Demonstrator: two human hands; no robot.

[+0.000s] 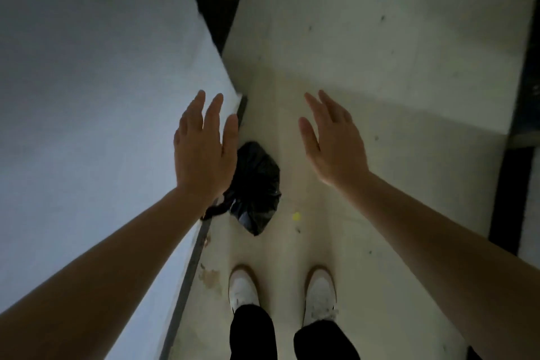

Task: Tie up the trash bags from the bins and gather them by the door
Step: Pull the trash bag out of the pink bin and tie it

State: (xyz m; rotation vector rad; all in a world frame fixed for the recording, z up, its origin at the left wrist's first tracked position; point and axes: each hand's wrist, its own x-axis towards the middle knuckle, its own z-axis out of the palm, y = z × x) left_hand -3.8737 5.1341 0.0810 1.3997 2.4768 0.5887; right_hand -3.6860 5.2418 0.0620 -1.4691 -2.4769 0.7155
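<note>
While both hands' fingers spread empty, black trash bag, crinkled, glossy, twisted neck, on floor.

Small black trash bag, crinkled and glossy, neck twisted shut, lay on the pale floor beside the left wall.

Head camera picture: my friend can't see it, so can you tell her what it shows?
Two empty hands, the left hand and right hand, reach forward with fingers spread above a tied black trash bag lying on a pale floor beside a wall. The person's white shoes show below.
</note>
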